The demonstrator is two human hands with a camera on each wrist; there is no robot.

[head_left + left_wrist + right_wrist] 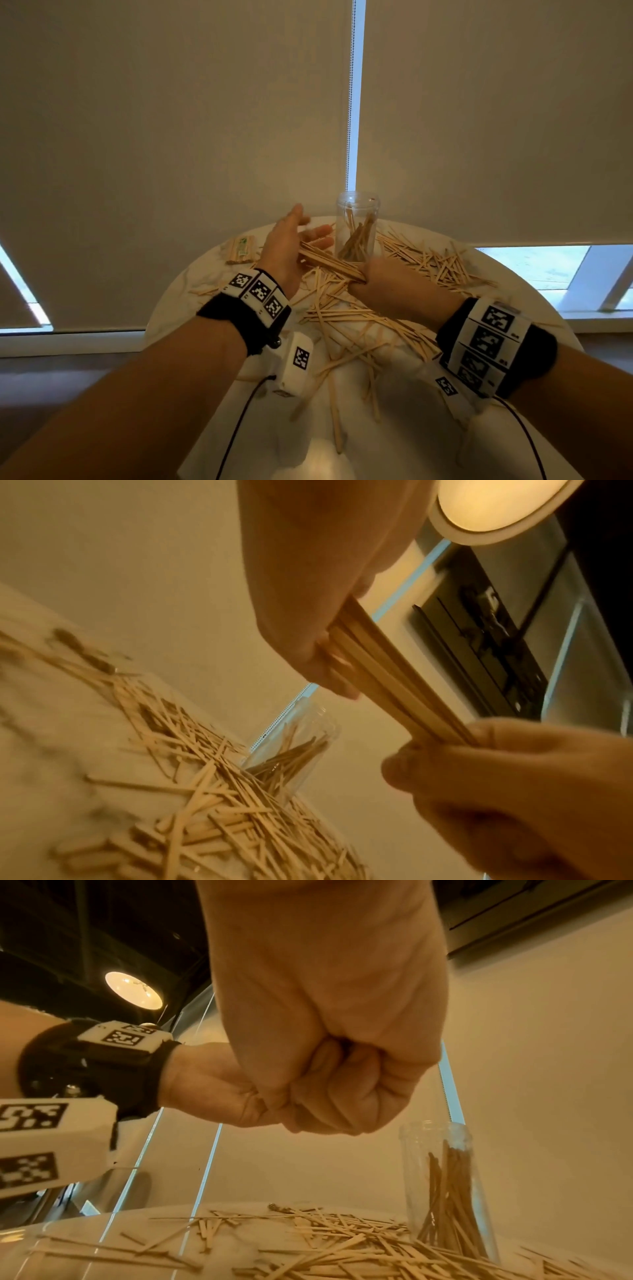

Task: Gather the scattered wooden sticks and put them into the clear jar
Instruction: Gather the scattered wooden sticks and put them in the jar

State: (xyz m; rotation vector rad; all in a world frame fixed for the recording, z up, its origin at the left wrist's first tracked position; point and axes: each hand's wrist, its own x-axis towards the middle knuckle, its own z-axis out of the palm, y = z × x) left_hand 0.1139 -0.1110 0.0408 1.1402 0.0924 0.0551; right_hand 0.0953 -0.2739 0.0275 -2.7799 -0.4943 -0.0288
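Observation:
A clear jar (356,222) stands upright at the back of the round white table (404,431) with several wooden sticks inside. My right hand (373,277) grips one end of a bundle of sticks (329,260), held above the table just in front of the jar. My left hand (291,240) is open, fingers extended, its palm against the bundle's other end. The left wrist view shows the bundle (394,683) running from the left hand (308,574) to the right fist (514,791). Scattered sticks (342,318) cover the table. In the right wrist view the fist (335,1056) hides the bundle beside the jar (441,1177).
A banded pack of sticks (239,250) lies at the table's back left. More loose sticks (438,263) spread right of the jar. Roller blinds with a bead chain (349,120) hang close behind the table. Wrist-camera cables (236,428) trail over the front edge.

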